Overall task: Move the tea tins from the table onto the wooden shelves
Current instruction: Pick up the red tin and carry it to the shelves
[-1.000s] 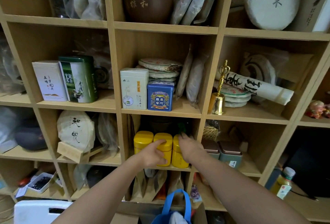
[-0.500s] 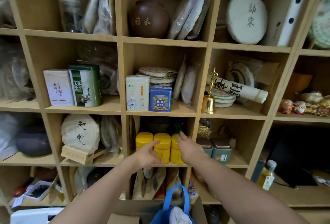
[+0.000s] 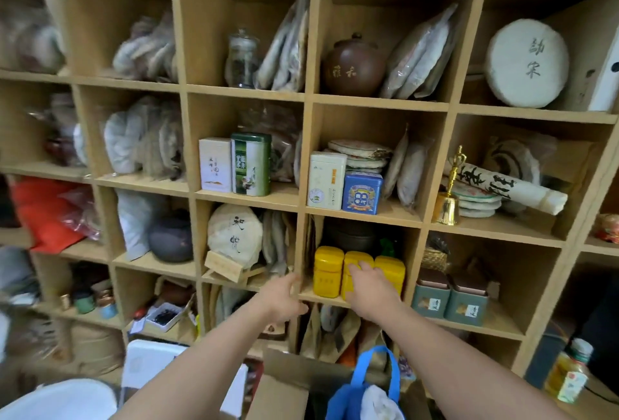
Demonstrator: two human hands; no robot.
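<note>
Three yellow tea tins stand side by side in one compartment of the wooden shelves [image 3: 301,205]: the left tin [image 3: 327,272], the middle tin [image 3: 354,260] and the right tin [image 3: 391,272]. My right hand [image 3: 371,290] lies against the front of the middle tin, fingers spread, not wrapped around it. My left hand [image 3: 280,299] hovers empty and open before the upright divider to the left of that compartment. A white tin [image 3: 215,165], a green tin [image 3: 251,165], another white tin [image 3: 326,181] and a blue tin [image 3: 361,193] stand one shelf higher.
Two grey-green tins [image 3: 449,300] sit in the compartment to the right. A gold bell [image 3: 447,205] stands above them. Below my arms are an open cardboard box [image 3: 284,386] and a blue bag [image 3: 365,382]. A bottle [image 3: 567,376] stands at the lower right.
My left hand has come off the yellow tins and moved left to the divider. My right hand has shifted from the right tin to the middle one. My view has swung left.
</note>
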